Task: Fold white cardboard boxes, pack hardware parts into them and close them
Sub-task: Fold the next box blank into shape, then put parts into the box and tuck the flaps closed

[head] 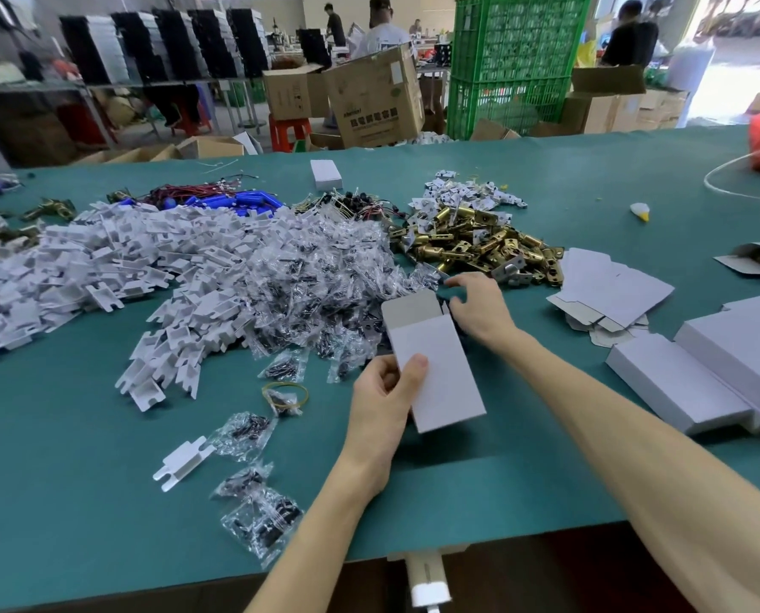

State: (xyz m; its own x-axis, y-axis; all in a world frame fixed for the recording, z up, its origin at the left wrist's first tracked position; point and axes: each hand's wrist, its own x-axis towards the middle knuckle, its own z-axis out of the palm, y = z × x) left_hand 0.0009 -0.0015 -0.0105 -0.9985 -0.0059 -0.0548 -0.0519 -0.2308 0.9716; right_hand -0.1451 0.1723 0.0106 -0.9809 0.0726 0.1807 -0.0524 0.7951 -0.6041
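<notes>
Progress: one box is folded and held open at the top; whether anything is inside cannot be told, and closing is left. Heaps of parts remain, so much packing is ahead.
White clips (103, 263): a broad heap of matte plastic pieces with notched ends, far left.
Bagged screws (320, 276): crinkly clear packets of small dark parts, piled mid-table.
Left hand (384, 404): thumb and fingers pinch the lower edge of the box.
Box (433, 373): smooth white card, grey inside, tilted above the green table (81, 457), lid flap up.
Right hand (479, 307): fingers curled at the open mouth; what they hold cannot be told.
Brass parts (471, 243): shiny angular metal, heaped.
Flat boxes (612, 289): unfolded white card blanks.
Finished boxes (714, 373): closed, lying side by side, far right.
</notes>
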